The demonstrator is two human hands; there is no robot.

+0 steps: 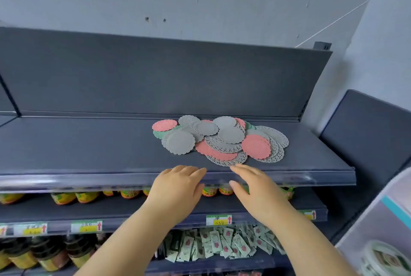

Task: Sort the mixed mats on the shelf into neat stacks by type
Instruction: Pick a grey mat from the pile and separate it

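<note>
A mixed heap of round scalloped mats lies right of centre on the dark top shelf (77,142). In it I see solid grey mats (180,142), pink mats (256,146), a green mat (158,134) partly buried at the left, and lacy grey doilies (274,134) underneath. My left hand (178,189) hovers at the shelf's front edge with fingers straight, holding nothing. My right hand (253,186) is beside it, fingers extended, fingertips just short of the nearest lacy mat (224,162).
The shelf has a dark back panel (155,75) and a clear price strip (289,179) along its front. Lower shelves hold jars (64,197) and small sachets (222,242). A box (382,231) stands at the lower right.
</note>
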